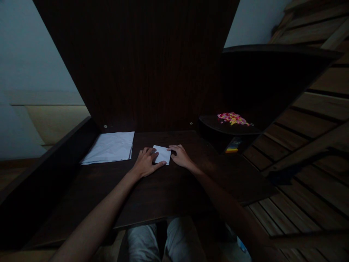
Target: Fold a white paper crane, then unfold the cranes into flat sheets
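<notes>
A small square of white paper [161, 155], seemingly folded, lies on the dark wooden desk in front of me. My left hand [145, 162] rests at its left side with fingers spread, the thumb stretched along the paper's lower edge. From the right, my right hand [180, 155] has its thumb and index finger at the paper's upper right edge, closed on it. A stack of larger white sheets [109, 147] lies to the left of my left hand, its top sheet slightly creased.
The dark desk [152, 196] has a raised side panel [54, 160] at left and a tall back panel. On a low corner shelf [212, 123] at right sits a pile of small pink, red and yellow pieces [233, 118]. Below it is a yellow-and-dark object [232, 145]. Wooden slats stand farther right.
</notes>
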The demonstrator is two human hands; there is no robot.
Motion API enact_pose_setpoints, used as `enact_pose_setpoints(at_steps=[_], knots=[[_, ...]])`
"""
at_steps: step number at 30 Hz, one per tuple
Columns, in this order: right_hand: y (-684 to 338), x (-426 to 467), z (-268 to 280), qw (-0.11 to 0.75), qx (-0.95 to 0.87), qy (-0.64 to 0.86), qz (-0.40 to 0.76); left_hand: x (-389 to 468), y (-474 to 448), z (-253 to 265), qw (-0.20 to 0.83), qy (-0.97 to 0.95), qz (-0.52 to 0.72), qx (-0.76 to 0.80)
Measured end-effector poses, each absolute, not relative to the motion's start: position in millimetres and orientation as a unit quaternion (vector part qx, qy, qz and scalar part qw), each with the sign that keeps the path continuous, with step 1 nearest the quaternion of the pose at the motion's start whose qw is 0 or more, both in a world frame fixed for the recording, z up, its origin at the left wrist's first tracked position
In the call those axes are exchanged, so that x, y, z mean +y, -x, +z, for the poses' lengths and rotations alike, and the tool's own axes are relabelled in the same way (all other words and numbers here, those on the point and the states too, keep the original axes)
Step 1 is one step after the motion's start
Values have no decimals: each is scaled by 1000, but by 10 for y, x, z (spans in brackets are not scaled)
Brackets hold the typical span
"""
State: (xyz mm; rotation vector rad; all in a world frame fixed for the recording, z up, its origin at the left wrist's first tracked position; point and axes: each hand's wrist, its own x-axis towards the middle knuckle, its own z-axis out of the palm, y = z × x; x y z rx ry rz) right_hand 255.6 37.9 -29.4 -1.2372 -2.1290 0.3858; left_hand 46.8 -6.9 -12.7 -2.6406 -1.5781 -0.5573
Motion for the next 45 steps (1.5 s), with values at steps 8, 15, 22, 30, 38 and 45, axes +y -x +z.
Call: enact_pose_setpoints(at_steps=[8, 15, 22, 30, 38, 45], knots=[[-2541, 363, -278, 293, -820, 474, 132, -54, -456, -158, -12, 846, -153, -510], [-2555, 320, -234, 267, -852, 432, 127, -40, -452, -149, -64, 846, -154, -506], [-2559, 264, -156, 284, -863, 400, 124, -30, -422, -138, -72, 866, -214, -446], [-2601, 257, -91, 318, -865, 357, 151, -47, -407, -100, -127, 872, -233, -410], [-2591, 312, -169, 332, -846, 388, 150, -10, -362, -127, -184, 864, -249, -397], [-2557, 356, -255, 328, -803, 458, 197, 7, -361, -170, -223, 863, -270, -364]])
